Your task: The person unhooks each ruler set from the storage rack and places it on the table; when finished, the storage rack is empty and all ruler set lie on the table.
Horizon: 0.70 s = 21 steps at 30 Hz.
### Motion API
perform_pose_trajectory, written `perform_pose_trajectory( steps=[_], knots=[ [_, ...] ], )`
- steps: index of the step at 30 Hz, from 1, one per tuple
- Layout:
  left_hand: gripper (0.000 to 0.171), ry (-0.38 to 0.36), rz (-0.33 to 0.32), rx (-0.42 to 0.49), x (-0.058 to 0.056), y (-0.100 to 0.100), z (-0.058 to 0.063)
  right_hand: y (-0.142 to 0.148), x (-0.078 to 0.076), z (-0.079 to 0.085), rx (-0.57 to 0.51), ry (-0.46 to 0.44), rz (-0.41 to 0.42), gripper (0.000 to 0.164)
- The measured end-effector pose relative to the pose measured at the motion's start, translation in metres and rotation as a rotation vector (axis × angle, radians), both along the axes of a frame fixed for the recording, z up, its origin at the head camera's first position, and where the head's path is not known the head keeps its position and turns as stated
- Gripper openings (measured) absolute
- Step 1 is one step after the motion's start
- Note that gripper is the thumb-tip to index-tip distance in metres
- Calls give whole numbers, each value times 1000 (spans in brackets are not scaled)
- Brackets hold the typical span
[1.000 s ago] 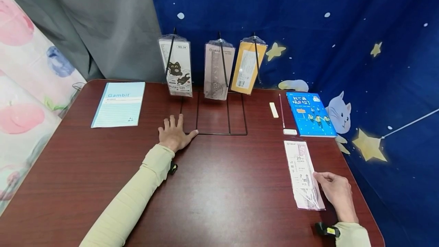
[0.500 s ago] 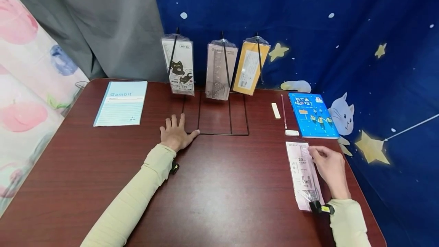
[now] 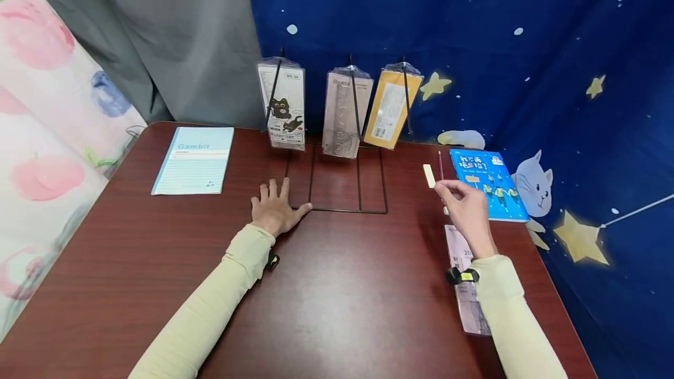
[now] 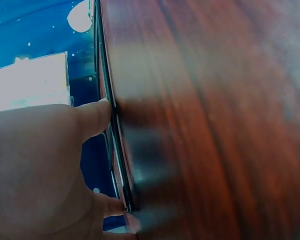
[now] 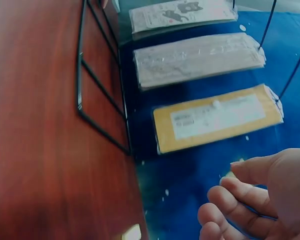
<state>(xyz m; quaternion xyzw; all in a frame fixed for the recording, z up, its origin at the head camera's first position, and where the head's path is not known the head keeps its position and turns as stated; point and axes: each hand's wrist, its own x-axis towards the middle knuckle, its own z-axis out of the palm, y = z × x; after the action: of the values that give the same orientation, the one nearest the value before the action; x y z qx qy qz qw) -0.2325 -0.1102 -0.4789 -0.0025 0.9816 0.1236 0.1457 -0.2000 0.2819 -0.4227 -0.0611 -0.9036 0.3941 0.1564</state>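
My left hand [image 3: 275, 210] lies spread at the left front of a black wire rack's base [image 3: 347, 211], its thumb touching the frame, also visible in the left wrist view. My right hand [image 3: 467, 209] hovers over the table's right side with loosely bent fingers. Nothing shows between its thumb and fingers [image 5: 222, 197] in the right wrist view. Beneath that wrist lies a pink ruler packet [image 3: 459, 250], partly covered by the forearm. Close to the right fingertips are a pale eraser [image 3: 429, 176] and a dark red pencil [image 3: 440, 162]; a second eraser [image 3: 446, 210] is mostly hidden.
Three packets hang from the rack's hooks: a white ruler set with cats [image 3: 286, 92], a greyish-pink one [image 3: 344, 113] and a yellow one [image 3: 389, 107]. A blue book [image 3: 502, 192] sits at the right edge, a Gambit notebook [image 3: 193, 159] at the far left.
My right hand has left the side of the pink packet and travelled forward and left toward the erasers and pencil. The left hand keeps its place, while the head view has shifted slightly.
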Motion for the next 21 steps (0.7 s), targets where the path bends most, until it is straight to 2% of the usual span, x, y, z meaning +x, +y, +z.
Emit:
perform_pose_trajectory(
  steps=[7, 11, 14, 21],
  knots=[
    [96, 3, 6, 3, 2, 0, 0, -21, -36, 5, -54, -2, 18, 39],
    [95, 9, 7, 6, 3, 0, 1, -31, -51, 1, -111, 5, 45, 41],
    [94, 7, 11, 12, 3, 0, 2, -38, -63, -3, -139, 42, 60, 41],
    [96, -10, 14, 15, 1, 0, 1, -48, -90, -8, -175, 75, 28, 38]
  ],
)
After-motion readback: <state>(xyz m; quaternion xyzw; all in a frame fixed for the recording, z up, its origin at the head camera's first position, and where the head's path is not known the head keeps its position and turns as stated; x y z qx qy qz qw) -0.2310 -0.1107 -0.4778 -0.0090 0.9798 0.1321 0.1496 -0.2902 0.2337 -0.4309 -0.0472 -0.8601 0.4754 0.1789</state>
